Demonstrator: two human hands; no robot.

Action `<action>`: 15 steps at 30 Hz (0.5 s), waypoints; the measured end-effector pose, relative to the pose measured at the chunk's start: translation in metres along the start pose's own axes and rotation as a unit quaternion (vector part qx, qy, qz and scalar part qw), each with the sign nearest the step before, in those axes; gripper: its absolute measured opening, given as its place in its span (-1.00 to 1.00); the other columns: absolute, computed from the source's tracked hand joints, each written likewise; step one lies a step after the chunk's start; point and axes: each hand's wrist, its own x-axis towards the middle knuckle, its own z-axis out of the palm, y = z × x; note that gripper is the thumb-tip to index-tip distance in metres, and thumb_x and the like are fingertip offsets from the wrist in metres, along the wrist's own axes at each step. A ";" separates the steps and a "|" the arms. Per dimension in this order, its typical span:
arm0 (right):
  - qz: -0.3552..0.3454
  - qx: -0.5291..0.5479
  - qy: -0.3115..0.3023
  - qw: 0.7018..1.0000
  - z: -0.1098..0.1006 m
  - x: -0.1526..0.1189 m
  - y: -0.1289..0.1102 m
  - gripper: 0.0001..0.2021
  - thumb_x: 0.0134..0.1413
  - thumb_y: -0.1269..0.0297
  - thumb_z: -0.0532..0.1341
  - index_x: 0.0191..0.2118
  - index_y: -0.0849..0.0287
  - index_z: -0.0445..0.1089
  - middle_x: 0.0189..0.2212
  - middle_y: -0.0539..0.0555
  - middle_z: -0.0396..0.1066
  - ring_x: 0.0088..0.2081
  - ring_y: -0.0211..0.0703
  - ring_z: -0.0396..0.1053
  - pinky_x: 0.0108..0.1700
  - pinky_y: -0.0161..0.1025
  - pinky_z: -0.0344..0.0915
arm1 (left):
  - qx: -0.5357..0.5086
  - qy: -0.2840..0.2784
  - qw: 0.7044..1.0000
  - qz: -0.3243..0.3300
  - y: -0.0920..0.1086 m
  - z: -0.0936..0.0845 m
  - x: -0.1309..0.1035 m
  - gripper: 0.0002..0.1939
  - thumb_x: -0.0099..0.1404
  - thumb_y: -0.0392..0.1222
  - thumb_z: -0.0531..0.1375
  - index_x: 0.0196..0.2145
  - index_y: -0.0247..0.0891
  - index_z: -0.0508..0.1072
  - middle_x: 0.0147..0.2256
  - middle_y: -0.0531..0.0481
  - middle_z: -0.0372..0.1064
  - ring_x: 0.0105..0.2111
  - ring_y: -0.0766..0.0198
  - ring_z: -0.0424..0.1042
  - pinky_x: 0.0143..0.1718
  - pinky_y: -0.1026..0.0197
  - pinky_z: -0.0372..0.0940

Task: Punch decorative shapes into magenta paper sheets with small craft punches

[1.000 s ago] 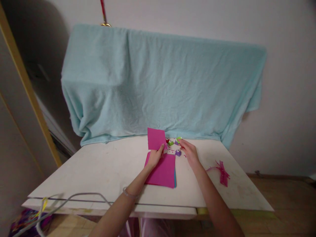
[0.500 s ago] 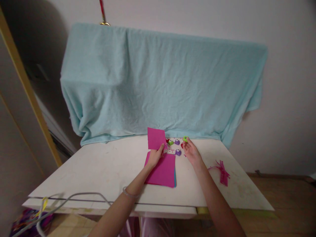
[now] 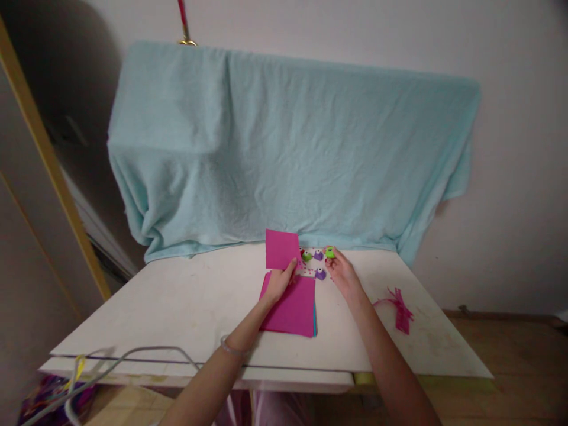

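Left of the paper stack [image 3: 293,312] and nearer the front edge, a grey cable [image 3: 146,349] loops over the white tabletop [image 3: 177,302], just as it did half a second ago. Directly behind the stack, a pink square sheet [image 3: 280,248] has shifted slightly right and now hides more of the small red piece [image 3: 302,251] beside it. The left hand [image 3: 279,284] reaches over the stack's back edge, its fingers gripping the sheet's lower right corner, thumb on top. Behind the stack's right side, a green eyed piece [image 3: 307,256] and two purple eyed pieces, one farther back [image 3: 318,255] and one nearer [image 3: 320,274], lie unmoved among pink dots. Behind and to the right of the stack, the right hand [image 3: 342,273] pinches a lime-green piece [image 3: 329,252] between its fingers; that piece sits a little further left than half a second ago. Well right of the stack, the shredded pink strip [image 3: 402,313] lies unchanged.
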 end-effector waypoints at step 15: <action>0.013 -0.097 -0.099 0.990 0.015 -0.020 -0.001 -0.67 -0.13 0.29 0.38 -0.14 0.10 0.46 -0.25 0.07 0.53 -0.30 -0.15 0.48 -0.18 -0.20 0.38 | -0.009 -0.025 1.000 0.011 0.016 0.000 -0.010 -0.46 0.27 0.27 -0.03 -0.66 -0.18 0.17 -0.67 0.07 0.16 -0.61 0.29 0.20 -0.50 0.25 0.10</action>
